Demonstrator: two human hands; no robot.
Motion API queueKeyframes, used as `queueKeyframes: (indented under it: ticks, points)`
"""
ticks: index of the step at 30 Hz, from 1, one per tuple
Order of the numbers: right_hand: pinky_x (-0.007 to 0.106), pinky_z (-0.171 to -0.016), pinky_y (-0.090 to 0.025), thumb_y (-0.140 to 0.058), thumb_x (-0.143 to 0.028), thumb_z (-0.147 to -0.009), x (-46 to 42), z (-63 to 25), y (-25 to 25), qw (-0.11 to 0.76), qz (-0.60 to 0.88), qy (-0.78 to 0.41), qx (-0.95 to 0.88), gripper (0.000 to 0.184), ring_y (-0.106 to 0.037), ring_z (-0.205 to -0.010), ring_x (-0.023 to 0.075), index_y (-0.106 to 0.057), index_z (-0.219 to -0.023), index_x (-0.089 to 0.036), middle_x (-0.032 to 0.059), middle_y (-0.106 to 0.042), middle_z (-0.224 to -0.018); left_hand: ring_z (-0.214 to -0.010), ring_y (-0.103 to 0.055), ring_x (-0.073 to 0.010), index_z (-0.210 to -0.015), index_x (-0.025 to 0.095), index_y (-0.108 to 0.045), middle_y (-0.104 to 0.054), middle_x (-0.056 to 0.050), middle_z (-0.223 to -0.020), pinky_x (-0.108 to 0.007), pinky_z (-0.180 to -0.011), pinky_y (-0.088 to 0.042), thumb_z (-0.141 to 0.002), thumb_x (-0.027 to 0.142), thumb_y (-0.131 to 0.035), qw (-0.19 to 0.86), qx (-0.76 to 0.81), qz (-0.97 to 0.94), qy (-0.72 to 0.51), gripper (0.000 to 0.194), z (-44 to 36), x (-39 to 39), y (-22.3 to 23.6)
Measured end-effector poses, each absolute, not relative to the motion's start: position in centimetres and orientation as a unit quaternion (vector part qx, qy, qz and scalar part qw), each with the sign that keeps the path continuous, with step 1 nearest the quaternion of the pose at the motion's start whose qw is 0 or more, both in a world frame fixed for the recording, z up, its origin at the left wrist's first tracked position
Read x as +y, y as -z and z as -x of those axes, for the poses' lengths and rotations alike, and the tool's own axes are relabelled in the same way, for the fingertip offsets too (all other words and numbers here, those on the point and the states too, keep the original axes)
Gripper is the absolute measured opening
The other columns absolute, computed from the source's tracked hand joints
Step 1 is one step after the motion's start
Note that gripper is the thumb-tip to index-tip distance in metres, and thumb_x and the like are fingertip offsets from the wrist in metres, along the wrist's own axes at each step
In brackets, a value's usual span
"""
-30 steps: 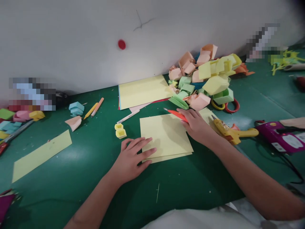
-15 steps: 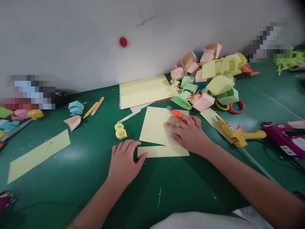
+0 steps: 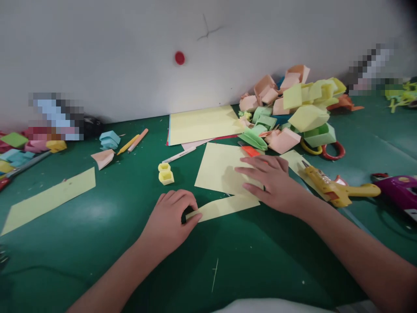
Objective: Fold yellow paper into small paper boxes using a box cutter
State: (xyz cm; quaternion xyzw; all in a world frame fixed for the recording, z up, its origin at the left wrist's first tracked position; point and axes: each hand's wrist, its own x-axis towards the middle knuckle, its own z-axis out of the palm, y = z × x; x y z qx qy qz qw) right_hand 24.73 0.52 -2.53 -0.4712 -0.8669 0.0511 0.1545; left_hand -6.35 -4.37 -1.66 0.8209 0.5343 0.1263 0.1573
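Observation:
Between thumb and fingers of my left hand (image 3: 171,221) is the left end of a narrow pale-yellow paper strip (image 3: 228,207), which bows slightly up from the table. My right hand (image 3: 275,187) is open, fingers spread over the right side of a larger pale-yellow paper sheet (image 3: 216,167). An orange utility knife (image 3: 249,151) lies at the sheet's top edge, partly hidden by those fingers. Just beyond my left hand sits a small yellow folded-paper piece (image 3: 166,176), with a white pen (image 3: 179,154) behind it.
Folded paper pieces (image 3: 308,117) heap against the wall, with scissors handles (image 3: 334,151) below them. A yellow glue gun (image 3: 342,189) lies right, near a purple device (image 3: 399,191). Stacked sheets (image 3: 205,124) lie at the back. Another strip (image 3: 54,198) and two crayon-like sticks (image 3: 138,140) are left.
My left hand has closed on the strip's end and tilted it, drawing that end slightly toward me. My right hand has shifted a little right. The camera view has shifted slightly.

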Motion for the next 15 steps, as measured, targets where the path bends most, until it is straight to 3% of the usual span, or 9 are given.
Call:
queueKeyframes:
  ticks: [4, 8, 11, 15]
  points:
    - [0.055, -0.102, -0.038, -0.059, -0.043, -0.096, -0.9, -24.0, 1.6, 0.151, 0.376, -0.119, -0.907, 0.035, -0.049, -0.126, 0.0334, -0.067, -0.128, -0.031, 0.0079, -0.063, -0.135, -0.081, -0.065, -0.0196, -0.086, 0.025, -0.068, -0.071, -0.002, -0.09, -0.031, -0.065, -0.052, -0.092, 0.028, -0.056, 0.241, 0.537, -0.798, -0.128, 0.014, 6.2, -4.1, 0.8]
    - [0.045, -0.091, -0.043, -0.054, -0.028, -0.1, -1.2, -23.4, 1.7, 0.165, 0.326, -0.149, -0.919, 0.02, -0.06, -0.101, 0.0237, -0.074, -0.102, -0.027, 0.0056, -0.072, -0.103, -0.077, -0.067, -0.0168, -0.087, 0.025, -0.07, -0.072, -0.001, -0.09, -0.026, -0.063, -0.055, -0.093, 0.03, -0.055, 0.285, 0.527, -0.783, -0.167, 0.016, 6.9, -3.5, 0.7]
    - [0.04, -0.082, -0.045, -0.052, -0.027, -0.101, -1.0, -23.6, 2.1, 0.182, 0.323, -0.162, -0.914, 0.022, -0.062, -0.089, 0.0206, -0.073, -0.099, -0.025, 0.0045, -0.073, -0.093, -0.087, -0.069, -0.0173, -0.095, 0.026, -0.071, -0.073, -0.002, -0.097, -0.028, -0.072, -0.057, -0.094, 0.027, -0.056, 0.244, 0.51, -0.8, -0.203, 0.016, 7.4, -3.2, 1.3]
    - [0.041, -0.084, -0.049, -0.052, -0.027, -0.101, -1.0, -23.4, 2.5, 0.193, 0.33, -0.158, -0.91, 0.021, -0.063, -0.094, 0.022, -0.072, -0.109, -0.024, 0.0064, -0.074, -0.103, -0.095, -0.068, -0.0189, -0.106, 0.027, -0.074, -0.074, -0.003, -0.101, -0.034, -0.083, -0.055, -0.097, 0.023, -0.055, 0.129, 0.449, -0.853, -0.232, 0.022, 7.3, -3.2, 2.1]
